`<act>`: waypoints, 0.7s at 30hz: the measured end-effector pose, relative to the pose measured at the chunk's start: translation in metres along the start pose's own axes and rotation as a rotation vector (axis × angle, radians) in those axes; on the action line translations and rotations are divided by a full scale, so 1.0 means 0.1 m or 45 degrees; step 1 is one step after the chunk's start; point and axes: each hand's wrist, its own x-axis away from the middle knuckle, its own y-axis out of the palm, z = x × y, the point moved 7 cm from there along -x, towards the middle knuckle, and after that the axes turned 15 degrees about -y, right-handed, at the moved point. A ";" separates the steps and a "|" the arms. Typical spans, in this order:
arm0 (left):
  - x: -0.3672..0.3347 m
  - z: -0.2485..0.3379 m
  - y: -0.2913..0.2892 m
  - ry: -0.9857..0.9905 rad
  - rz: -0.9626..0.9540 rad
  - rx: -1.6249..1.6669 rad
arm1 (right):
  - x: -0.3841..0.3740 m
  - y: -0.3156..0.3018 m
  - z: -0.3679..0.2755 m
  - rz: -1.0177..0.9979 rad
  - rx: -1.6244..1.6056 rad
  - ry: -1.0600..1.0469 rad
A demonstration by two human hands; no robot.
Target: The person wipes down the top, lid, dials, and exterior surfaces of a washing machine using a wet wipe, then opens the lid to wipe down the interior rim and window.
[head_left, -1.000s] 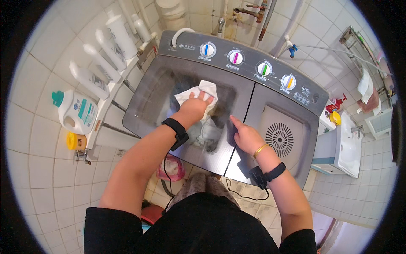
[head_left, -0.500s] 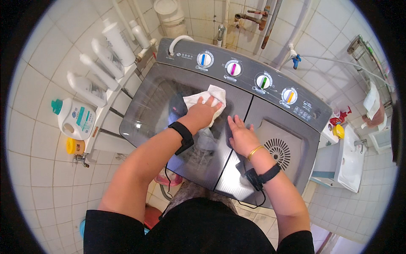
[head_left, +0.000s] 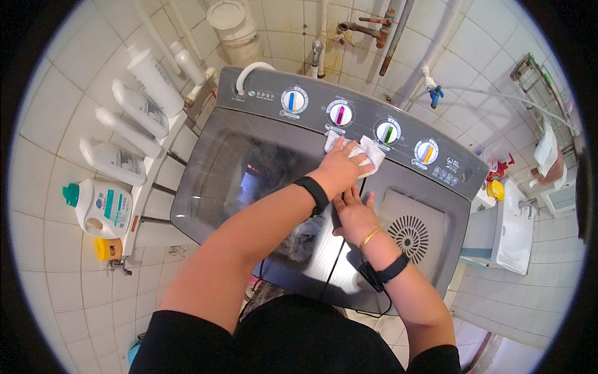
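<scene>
Under the left hand (head_left: 341,165) lies a white cloth (head_left: 367,151), pressed flat by palm and fingers against the top of a grey twin-tub washing machine (head_left: 249,168); the hand is spread over the cloth rather than closed around it, and the cloth's edges show beyond the fingertips on the far and right sides. Just nearer than that grip, the right hand (head_left: 354,213) rests flat and empty on the machine top, fingers extended along the seam between the two lids, almost touching the left wrist. A black band sits on the left wrist, a gold bangle and a black band on the right wrist.

Left of the grip is the dark see-through lid (head_left: 240,177) of the larger tub. Right of and nearer than the grip is the smaller lid with a round vent grille (head_left: 408,238). Immediately beyond the cloth runs the control panel, carrying four round dials (head_left: 340,114) (blue, pink, green and orange pointers).

Well to the left, a wall rack holds several white bottles (head_left: 118,162) and one detergent jug with a green cap (head_left: 99,207). Well to the right stands a white washbasin (head_left: 517,230). Beyond the panel, rusty pipes and a tap (head_left: 361,28) are fixed to the tiled wall.
</scene>
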 end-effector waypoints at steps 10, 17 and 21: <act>-0.10 -0.42 -0.02 -0.106 0.146 -0.019 | -0.05 -0.16 0.11 -0.042 -0.049 0.077; 0.19 -1.04 -0.04 -0.306 0.212 -0.066 | -0.03 -0.09 0.19 0.027 -0.132 0.038; 0.04 -0.89 0.03 -0.406 -0.018 -0.119 | -0.05 -0.07 0.21 0.047 -0.130 0.032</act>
